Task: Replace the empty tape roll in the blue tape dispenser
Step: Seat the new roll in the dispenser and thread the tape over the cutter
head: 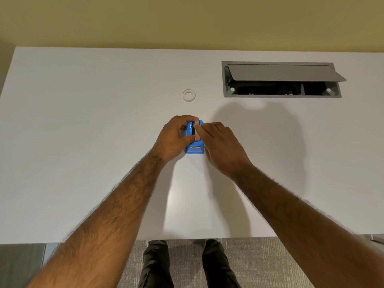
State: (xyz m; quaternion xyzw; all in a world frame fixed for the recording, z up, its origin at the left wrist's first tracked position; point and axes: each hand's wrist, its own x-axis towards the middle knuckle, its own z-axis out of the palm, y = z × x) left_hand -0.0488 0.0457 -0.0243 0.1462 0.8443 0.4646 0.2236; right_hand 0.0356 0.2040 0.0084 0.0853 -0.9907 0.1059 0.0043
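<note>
A small blue tape dispenser [195, 149] stands on the white table [83, 142], its cutter end facing me. My left hand [176, 137] wraps around its left side and top, thumb across the body. My right hand [222, 146] comes in from the right, its fingertips pinching at the top of the dispenser where a pale bit of tape or roll shows. What sits inside the dispenser is mostly hidden by my fingers. A clear tape roll [188, 95] lies flat on the table beyond the dispenser, apart from both hands.
A grey cable hatch [282, 80] is sunk into the table at the back right, its lid propped open. The table's near edge runs just above my legs. A yellow wall stands behind the table.
</note>
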